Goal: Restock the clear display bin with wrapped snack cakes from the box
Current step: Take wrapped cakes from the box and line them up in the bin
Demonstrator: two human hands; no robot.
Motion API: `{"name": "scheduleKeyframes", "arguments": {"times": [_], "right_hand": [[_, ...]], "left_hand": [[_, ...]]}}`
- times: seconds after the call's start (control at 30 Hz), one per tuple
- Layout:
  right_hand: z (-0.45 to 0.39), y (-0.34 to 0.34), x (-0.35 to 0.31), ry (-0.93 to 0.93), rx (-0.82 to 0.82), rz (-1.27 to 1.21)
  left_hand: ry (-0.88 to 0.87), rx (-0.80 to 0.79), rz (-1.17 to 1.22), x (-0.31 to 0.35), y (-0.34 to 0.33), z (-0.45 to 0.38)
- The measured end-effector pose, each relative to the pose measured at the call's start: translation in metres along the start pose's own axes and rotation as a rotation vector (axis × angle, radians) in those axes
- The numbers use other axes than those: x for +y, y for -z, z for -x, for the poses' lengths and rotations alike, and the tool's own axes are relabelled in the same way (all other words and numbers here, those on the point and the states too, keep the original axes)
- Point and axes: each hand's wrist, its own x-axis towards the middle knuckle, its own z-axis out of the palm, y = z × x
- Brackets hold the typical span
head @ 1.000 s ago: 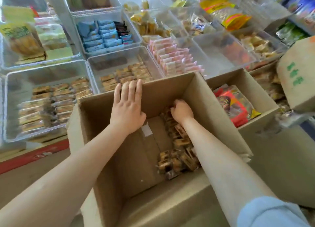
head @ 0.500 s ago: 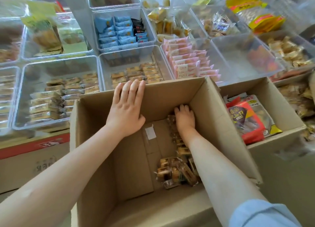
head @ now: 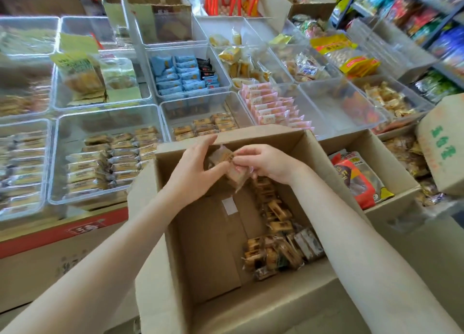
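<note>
A few clear-wrapped tan snack cakes (head: 229, 166) are pinched between the curled fingers of the left hand (head: 194, 173) and right hand (head: 266, 164), above the open brown cardboard box (head: 208, 246); more wrapped cakes (head: 278, 243) are left inside; the clear plastic display bin (head: 198, 102) is seen beyond.

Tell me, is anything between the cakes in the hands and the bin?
Only the box's far wall. Both hands hold the cakes just inside it; the bin sits open beyond.
</note>
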Motion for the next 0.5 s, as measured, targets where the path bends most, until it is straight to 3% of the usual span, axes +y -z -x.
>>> {"name": "scheduleKeyframes", "arguments": {"times": [0.13,0.2,0.4,0.5], "right_hand": [[-0.007,-0.036,-0.068,0.115,0.039,-0.083],[-0.023,-0.063,-0.094,0.142,0.036,-0.080],[-0.089,-0.155,-0.151,0.176,0.065,0.164],[-0.131,-0.198,-0.166,0.160,0.100,0.206]], "left_hand": [[0.159,0.069,0.512,-0.015,0.057,0.019],[0.164,0.127,0.613,-0.030,0.090,0.025],[0.151,0.301,0.664,-0.105,0.175,0.037],[0.170,0.347,0.484,-0.164,0.200,0.042]]}}
